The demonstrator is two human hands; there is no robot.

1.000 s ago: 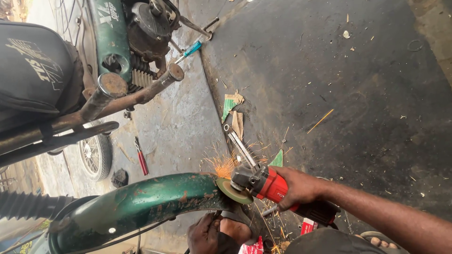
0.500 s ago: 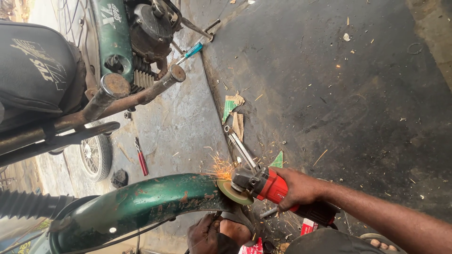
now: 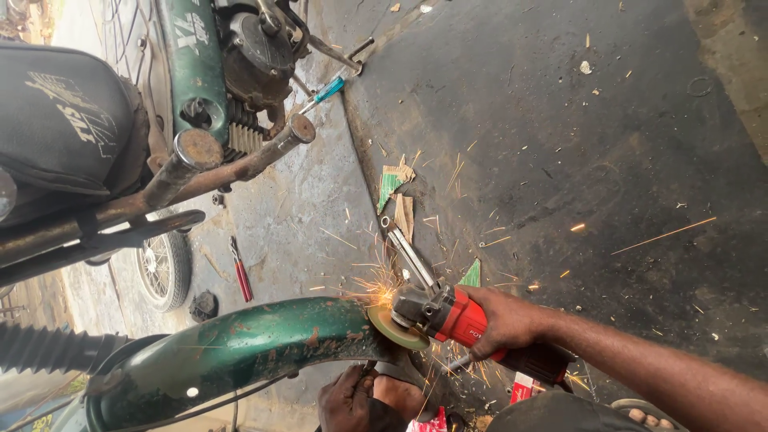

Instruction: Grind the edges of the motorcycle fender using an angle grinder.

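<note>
The right hand (image 3: 508,322) is wrapped tight around the red body of an angle grinder (image 3: 448,314), fingers fully closed on it. The grinder's disc (image 3: 394,326) sits against the end edge of a curved green mudguard (image 3: 240,352), and sparks (image 3: 376,284) spray up and out across the dark floor (image 3: 560,144). The mudguard lies low in the view, running from the disc leftward, its paint chipped and rusty in patches.

The left hand (image 3: 344,400) is near the bottom edge, below the mudguard's end and close to a sandalled foot (image 3: 400,392). Its grip cannot be told from this view; it appears to rest on or beside the foot rather than hold anything.

Work status, as a judgement: grinding is in progress at the mudguard's end. The metal at the contact point is hidden by the disc and sparks, so how much has been taken off cannot be read. The rust patches along the rest of the mudguard look untouched.

Surroundings: a motorcycle (image 3: 200,104) stands to the upper left. A red-handled screwdriver (image 3: 240,272) lies on the floor beside its wheel (image 3: 164,268), a blue-handled screwdriver (image 3: 328,88) further up, and a spanner (image 3: 408,252) just above the grinder.
</note>
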